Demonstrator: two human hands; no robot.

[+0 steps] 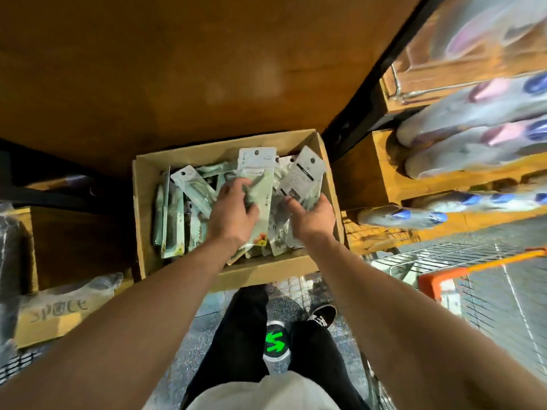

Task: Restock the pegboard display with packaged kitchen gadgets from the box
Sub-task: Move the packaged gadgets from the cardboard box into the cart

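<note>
An open cardboard box (142, 202) sits on a low wooden shelf straight ahead, filled with several packaged kitchen gadgets on pale green and white hang cards. My left hand (233, 214) grips one long green-carded package (260, 184), its white header standing above the pile. My right hand (313, 217) holds a grey-white carded package (307, 176) tilted toward the box's right wall. Both hands are inside the box, close together. More packages (174, 220) stand on edge along the box's left side.
A broad wooden panel (177, 69) rises behind the box. Shelves at the right hold wrapped items with blue and pink parts (473, 137). A wire cart with an orange handle (450, 279) stands at my right. Another cardboard box (59, 315) sits at the lower left. My legs and shoe (322, 315) are below.
</note>
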